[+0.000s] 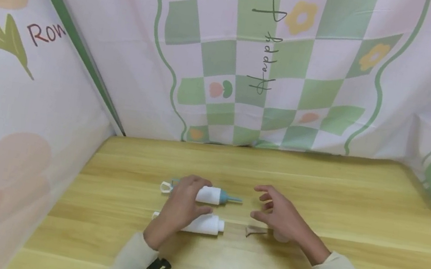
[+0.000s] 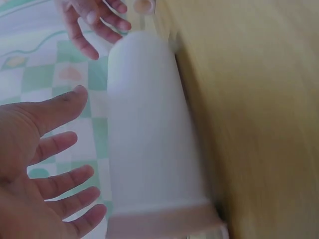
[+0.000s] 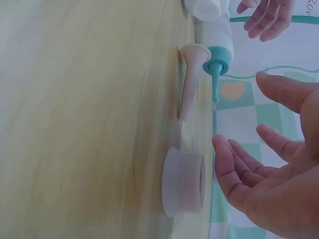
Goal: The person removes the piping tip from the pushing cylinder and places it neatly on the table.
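Observation:
Two white bottles lie side by side on the table, both pointing right. The farther bottle [image 1: 208, 195] carries a teal nozzle [image 1: 230, 199]; the nearer bottle [image 1: 202, 224] has a bare white neck and, in the left wrist view, a pinkish band at its base. My left hand [image 1: 183, 203] hovers over both with fingers spread, gripping neither; whether it touches them I cannot tell. To the right, my right hand [image 1: 281, 216] hangs with loosely bent fingers and holds nothing. Near it lie a pinkish-beige tapered nozzle [image 3: 189, 84] and a pale pink ring-like collar [image 3: 183, 181].
The wood-grain table [image 1: 377, 218] meets a hanging cloth [image 1: 253, 64] with green checks along its back edge. Another printed cloth [image 1: 29, 122] closes off the left side. White loops [image 1: 166, 187] stick out at the bottles' left ends.

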A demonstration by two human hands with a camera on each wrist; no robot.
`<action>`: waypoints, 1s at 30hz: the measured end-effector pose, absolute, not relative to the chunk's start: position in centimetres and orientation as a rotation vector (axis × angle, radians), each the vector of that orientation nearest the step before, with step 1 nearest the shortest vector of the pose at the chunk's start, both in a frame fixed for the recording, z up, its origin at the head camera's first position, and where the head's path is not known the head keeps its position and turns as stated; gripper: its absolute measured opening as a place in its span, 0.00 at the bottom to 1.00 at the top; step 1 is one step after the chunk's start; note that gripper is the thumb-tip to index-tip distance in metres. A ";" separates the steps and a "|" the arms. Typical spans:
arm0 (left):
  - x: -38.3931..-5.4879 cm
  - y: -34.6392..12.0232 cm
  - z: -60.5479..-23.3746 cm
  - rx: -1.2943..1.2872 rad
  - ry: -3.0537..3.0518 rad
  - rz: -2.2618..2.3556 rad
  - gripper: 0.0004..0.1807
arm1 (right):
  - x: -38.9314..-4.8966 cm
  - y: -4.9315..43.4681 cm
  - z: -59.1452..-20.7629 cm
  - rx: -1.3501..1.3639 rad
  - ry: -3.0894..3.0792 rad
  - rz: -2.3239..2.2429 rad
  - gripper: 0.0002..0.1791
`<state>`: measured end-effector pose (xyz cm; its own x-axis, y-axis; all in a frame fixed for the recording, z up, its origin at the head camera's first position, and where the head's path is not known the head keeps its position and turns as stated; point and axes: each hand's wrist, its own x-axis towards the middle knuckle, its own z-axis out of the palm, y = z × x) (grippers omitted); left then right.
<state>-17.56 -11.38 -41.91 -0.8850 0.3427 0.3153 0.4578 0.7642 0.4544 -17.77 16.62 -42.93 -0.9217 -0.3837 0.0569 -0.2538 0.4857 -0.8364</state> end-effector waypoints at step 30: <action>-19.9 -18.8 -42.3 -0.334 -2.956 -1.093 0.42 | -19.1 14.7 -43.5 -0.407 2.494 -1.502 0.33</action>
